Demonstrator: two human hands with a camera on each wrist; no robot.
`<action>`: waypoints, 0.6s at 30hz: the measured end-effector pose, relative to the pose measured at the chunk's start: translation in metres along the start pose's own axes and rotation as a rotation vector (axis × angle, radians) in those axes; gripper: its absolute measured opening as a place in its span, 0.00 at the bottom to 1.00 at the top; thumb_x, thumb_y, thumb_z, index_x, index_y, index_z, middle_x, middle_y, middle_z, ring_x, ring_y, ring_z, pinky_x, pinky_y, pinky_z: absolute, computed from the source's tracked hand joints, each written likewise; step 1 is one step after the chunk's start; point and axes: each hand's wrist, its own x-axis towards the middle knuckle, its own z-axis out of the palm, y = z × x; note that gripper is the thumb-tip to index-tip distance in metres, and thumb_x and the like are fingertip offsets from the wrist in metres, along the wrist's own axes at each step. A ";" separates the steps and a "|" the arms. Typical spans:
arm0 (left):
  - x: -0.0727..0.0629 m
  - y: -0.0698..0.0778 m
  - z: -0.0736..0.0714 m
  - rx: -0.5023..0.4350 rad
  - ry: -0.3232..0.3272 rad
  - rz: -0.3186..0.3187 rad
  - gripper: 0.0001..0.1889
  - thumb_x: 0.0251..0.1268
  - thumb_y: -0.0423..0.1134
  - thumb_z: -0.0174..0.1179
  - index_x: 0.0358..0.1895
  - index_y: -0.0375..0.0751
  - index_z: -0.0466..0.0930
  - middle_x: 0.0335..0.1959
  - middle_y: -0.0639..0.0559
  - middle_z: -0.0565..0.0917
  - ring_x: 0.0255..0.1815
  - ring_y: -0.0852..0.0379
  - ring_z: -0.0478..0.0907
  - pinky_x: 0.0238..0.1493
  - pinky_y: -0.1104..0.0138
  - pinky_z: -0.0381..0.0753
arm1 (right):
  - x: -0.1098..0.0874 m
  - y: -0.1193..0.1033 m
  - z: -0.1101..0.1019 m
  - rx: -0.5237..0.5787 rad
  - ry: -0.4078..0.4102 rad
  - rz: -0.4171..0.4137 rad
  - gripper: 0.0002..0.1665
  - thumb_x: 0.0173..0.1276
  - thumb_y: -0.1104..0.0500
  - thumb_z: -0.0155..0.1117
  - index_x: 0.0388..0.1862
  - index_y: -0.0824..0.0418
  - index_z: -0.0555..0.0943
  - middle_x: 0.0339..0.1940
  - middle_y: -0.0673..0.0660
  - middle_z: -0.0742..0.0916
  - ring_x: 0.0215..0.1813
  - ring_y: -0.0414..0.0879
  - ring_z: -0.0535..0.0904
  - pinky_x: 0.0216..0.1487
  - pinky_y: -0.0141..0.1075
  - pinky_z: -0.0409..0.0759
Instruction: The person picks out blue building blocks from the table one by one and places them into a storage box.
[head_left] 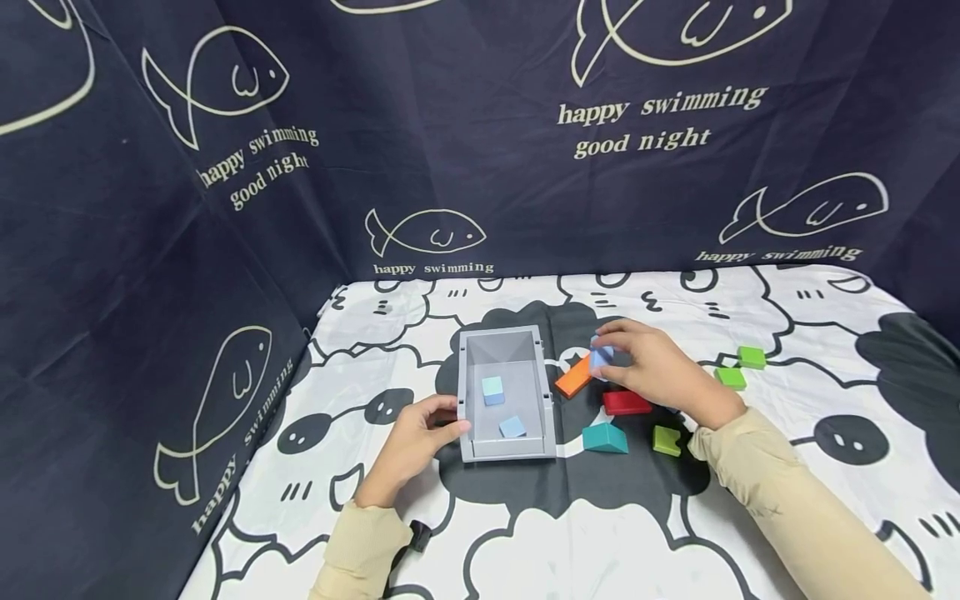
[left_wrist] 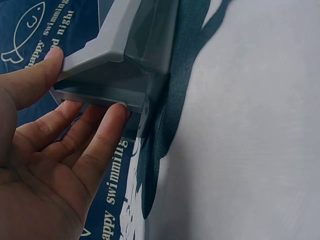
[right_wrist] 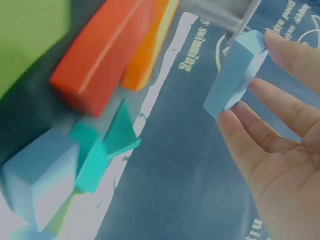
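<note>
A grey plastic box (head_left: 549, 417) stands on the patterned cloth, holding a two-tone blue block (head_left: 492, 392) and a flat light blue block (head_left: 513, 427). My left hand (head_left: 422, 433) grips the box's left rim near its front corner. In the left wrist view, the thumb is on one side of the rim (left_wrist: 95, 95) and the fingers on the other. Right of the box, my right hand (head_left: 637, 358) pinches a light blue rectangular block (right_wrist: 237, 75) between thumb and fingertips. Just below that hand lie an orange block (head_left: 574, 377) and a red block (head_left: 627, 403).
A teal block (head_left: 604, 438) and a notched green block (head_left: 666, 440) lie nearer the front. Two green blocks (head_left: 731, 378) sit farther right, beyond the right wrist. Behind the cloth-covered surface hangs a dark blue curtain (head_left: 525, 192) with fish prints.
</note>
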 end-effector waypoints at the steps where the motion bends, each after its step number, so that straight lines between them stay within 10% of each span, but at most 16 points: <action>1: 0.000 0.000 0.000 0.002 0.000 -0.001 0.19 0.62 0.37 0.70 0.54 0.34 0.82 0.43 0.47 0.85 0.44 0.52 0.83 0.45 0.66 0.82 | 0.000 -0.003 0.000 0.007 0.008 -0.012 0.21 0.61 0.58 0.75 0.52 0.65 0.85 0.59 0.61 0.81 0.58 0.56 0.79 0.58 0.53 0.78; 18: -0.001 0.003 -0.001 0.022 0.009 -0.002 0.18 0.62 0.38 0.70 0.53 0.35 0.82 0.45 0.48 0.85 0.46 0.52 0.84 0.48 0.63 0.82 | 0.002 -0.051 0.008 0.082 0.039 -0.168 0.24 0.61 0.57 0.76 0.55 0.64 0.84 0.60 0.58 0.81 0.58 0.53 0.79 0.53 0.47 0.82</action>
